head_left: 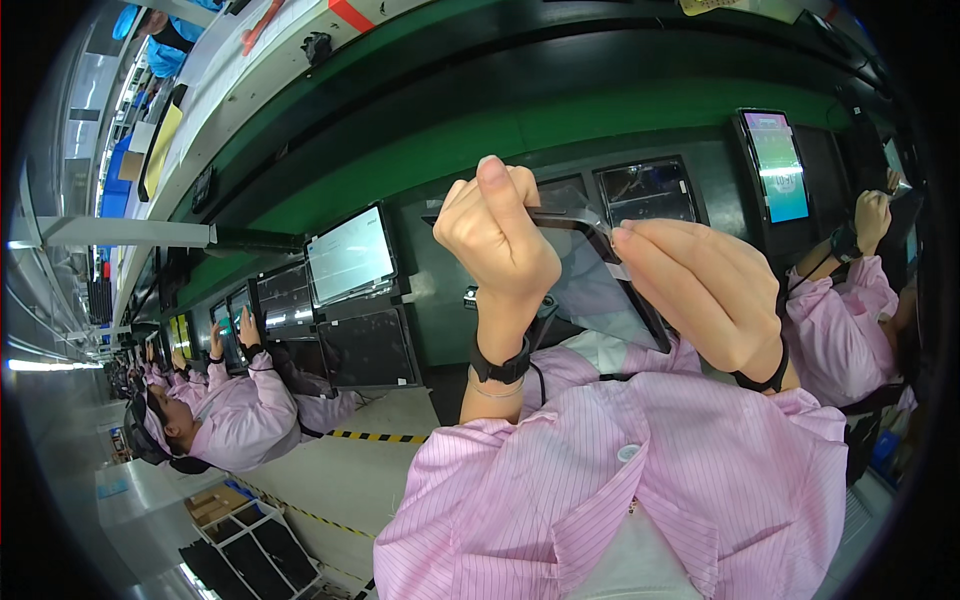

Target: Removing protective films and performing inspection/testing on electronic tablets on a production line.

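Note:
A thin, tablet-sized panel with a black frame and a glossy, reflecting face (590,285) is held up tilted in front of my chest. My left hand (497,230) is closed round its upper left edge, thumb pointing up. At the panel's upper right corner my right hand (705,285) pinches a small pale strip (601,226) between thumb and fingertips. Whether that strip is fixed to the panel, I cannot tell. A second pale piece (618,271) shows on the frame just below the fingertips. Black bands sit on both wrists.
Behind the hands runs a green-and-black bench (620,120) with dark tablets (648,190). A lit tablet (775,167) stands at right, another (350,255) at left. Co-workers in pink sit on the left (245,420) and right (840,330). A metal bar (130,232) juts in from the left.

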The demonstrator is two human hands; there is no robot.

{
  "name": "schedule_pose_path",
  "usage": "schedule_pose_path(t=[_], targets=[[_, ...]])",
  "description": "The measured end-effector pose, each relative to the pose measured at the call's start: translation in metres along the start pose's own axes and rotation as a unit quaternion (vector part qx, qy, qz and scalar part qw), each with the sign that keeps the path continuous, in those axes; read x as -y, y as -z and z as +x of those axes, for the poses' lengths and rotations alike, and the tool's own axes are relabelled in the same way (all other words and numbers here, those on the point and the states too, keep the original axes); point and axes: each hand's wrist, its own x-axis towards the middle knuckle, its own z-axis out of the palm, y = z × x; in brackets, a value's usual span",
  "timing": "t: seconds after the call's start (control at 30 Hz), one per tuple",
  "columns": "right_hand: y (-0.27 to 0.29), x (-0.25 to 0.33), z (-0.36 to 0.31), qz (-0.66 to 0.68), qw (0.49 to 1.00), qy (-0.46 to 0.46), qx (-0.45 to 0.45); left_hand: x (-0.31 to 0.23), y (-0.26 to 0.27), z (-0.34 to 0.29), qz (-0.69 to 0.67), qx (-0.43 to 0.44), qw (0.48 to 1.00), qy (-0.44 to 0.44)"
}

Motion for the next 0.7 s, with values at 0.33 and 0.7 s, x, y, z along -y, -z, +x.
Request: schedule_pose_path(t=[0.33,0.7], targets=[[0.007,-0.016,0.007,-0.069,0.986,-0.105,-0.111,0.002,0.002,0.000,-0.005,0.003,1.000,0.018],[-0.013,0.033,-0.237,0.071,0.801,-0.159,0.573,0.021,0.004,-0.004,-0.002,-0.007,0.998,0.063]])
